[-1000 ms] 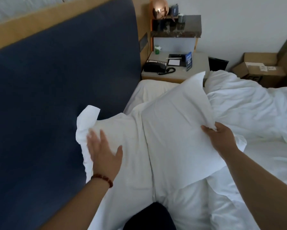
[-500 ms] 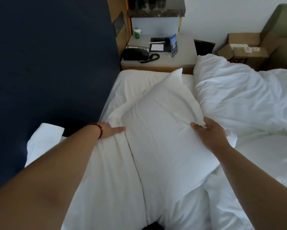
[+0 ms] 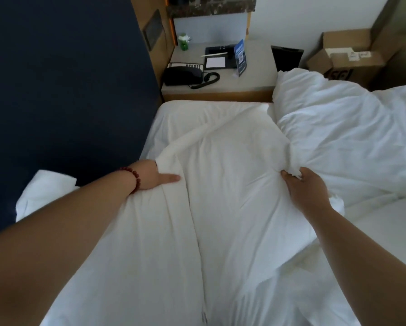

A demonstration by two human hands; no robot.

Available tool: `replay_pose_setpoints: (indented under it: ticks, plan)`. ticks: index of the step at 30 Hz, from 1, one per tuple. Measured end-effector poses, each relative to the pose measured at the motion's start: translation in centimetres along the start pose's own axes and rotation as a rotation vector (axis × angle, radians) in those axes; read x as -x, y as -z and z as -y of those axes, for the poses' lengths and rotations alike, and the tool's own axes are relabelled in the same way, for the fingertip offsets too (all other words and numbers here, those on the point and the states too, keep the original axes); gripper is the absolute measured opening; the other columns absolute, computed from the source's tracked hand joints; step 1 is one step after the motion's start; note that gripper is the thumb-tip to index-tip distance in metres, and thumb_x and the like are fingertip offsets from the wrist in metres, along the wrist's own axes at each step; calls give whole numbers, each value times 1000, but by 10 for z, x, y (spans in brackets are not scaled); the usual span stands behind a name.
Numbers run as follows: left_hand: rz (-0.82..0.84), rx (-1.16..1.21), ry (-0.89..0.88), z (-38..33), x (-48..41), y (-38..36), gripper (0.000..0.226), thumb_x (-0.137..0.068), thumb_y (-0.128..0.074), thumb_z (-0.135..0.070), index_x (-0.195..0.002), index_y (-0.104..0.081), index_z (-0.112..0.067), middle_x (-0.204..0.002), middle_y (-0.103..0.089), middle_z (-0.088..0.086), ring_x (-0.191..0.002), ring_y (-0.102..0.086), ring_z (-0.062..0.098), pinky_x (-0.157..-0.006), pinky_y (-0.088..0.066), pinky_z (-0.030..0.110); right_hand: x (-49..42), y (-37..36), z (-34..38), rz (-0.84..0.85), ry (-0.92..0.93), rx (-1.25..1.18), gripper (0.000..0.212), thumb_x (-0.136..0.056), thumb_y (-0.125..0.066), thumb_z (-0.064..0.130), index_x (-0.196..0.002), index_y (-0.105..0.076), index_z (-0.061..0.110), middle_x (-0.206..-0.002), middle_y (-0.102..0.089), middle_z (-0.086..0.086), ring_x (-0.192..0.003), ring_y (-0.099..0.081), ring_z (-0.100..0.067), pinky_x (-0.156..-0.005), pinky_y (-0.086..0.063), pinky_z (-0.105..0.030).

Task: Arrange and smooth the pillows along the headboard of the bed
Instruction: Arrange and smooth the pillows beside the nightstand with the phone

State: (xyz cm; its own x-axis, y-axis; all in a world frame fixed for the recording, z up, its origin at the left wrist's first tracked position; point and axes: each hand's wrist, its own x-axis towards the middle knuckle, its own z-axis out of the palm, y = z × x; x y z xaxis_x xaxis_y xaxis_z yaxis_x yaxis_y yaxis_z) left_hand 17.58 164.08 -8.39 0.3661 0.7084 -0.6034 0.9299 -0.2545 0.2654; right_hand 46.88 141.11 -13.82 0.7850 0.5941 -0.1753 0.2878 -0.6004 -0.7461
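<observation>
A dark navy padded headboard (image 3: pixel 56 90) runs down the left side of a bed in white sheeting (image 3: pixel 390 231), and a person leans over it with both arms bare. A rumpled white duvet (image 3: pixel 350 137) is heaped on the side of the bed away from the headboard.

Two pillows lie side by side along the bed's headboard edge, touching down a long crease. The headboard-side white pillow (image 3: pixel 126 255) rests against the navy padding, with one corner poking up against it. The outer white pillow (image 3: pixel 239 196) lies between it and the duvet.

Past the bed's far end stands a beige bedside counter (image 3: pixel 256 76), with a brown cardboard box (image 3: pixel 347 55) off to its right.

The right hand (image 3: pixel 303 189) is clamped on a bunch of fabric at the outer white pillow's duvet-side edge. The left hand (image 3: pixel 155 176) is tucked under that pillow's opposite edge, with one digit lying straight on the headboard-side white pillow. The rest of the hand is hidden, so its grip cannot be told.

A black corded telephone (image 3: pixel 183 75) sits at the counter's left edge. Behind it are a black notepad tray (image 3: pixel 218 56) and a blue standing card (image 3: pixel 240 57), with a small green bottle (image 3: pixel 183 42) at the back left corner. A red bead bracelet (image 3: pixel 132 176) circles the left wrist.
</observation>
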Motion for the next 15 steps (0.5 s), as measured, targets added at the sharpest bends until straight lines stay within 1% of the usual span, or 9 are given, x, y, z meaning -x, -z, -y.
replay_pose_setpoints:
  ticks: [2,5,7,9,10,11,13,14,15]
  plan:
    - [-60,-100,-50,-26,-20,37,106,-63,-59,-86,-145,-44,-20,-137,-55,6,-112,-55,24,-97,-46,34,-19,4,11,-47,-37,-32,34,-93,-57,41,-90,-62,7,-80,-62,-4,-83,-56,-30,-76,-44,-38]
    - [-196,-296,-119,-71,-57,94,103,-63,-57,-89,-141,-48,-22,-132,-58,7,-112,-56,26,-98,-47,38,-55,7,28,-97,-84,-75,35,-94,-55,40,-95,-61,5,-78,-57,-2,-85,-57,-32,-82,-47,-40]
    - [-294,-425,-170,-101,-85,125,99,-64,-56,-88,-135,-52,-18,-120,-62,7,-105,-58,26,-91,-48,37,-79,5,34,-126,-124,-81,36,-96,-53,40,-93,-58,4,-77,-56,-4,-85,-57,-34,-81,-48,-42]
    - [-377,-533,-207,-127,-112,143,89,-73,-55,-82,-127,-54,-12,-106,-61,7,-93,-58,24,-80,-47,34,-103,-2,28,-174,-180,-73,35,-96,-51,42,-93,-56,7,-79,-56,-5,-87,-58,-36,-87,-48,-46]
    - [-377,-553,-206,-137,-125,146,86,-77,-52,-81,-128,-52,-11,-108,-60,8,-93,-57,23,-80,-45,34,-114,-6,21,-199,-211,-52,34,-96,-50,43,-95,-56,10,-81,-57,-4,-90,-59,-37,-92,-47,-48]
    - [-350,-571,-189,-143,-135,144,87,-80,-46,-81,-133,-49,-12,-115,-60,10,-97,-56,24,-83,-46,36,-122,-12,14,-214,-241,-22,35,-96,-48,45,-98,-56,12,-85,-59,-5,-94,-59,-38,-95,-44,-50]
    - [-303,-679,-154,-142,-152,127,94,-82,-25,-86,-145,-39,-16,-137,-52,14,-115,-53,30,-97,-42,43,-132,-25,0,-212,-287,50,38,-97,-43,48,-108,-58,14,-98,-64,-8,-100,-59,-37,-100,-39,-50]
    - [-319,-746,-163,-136,-154,113,96,-82,-15,-86,-148,-36,-20,-145,-46,14,-125,-48,33,-104,-38,47,-134,-31,-5,-212,-301,90,41,-97,-41,49,-113,-57,15,-106,-64,-10,-104,-58,-37,-101,-37,-49]
    - [-365,-791,-185,-128,-154,97,95,-82,-9,-85,-149,-33,-22,-150,-42,12,-133,-42,34,-110,-33,50,-136,-37,-7,-222,-305,133,43,-98,-40,49,-118,-56,14,-114,-63,-11,-109,-57,-37,-102,-33,-48]
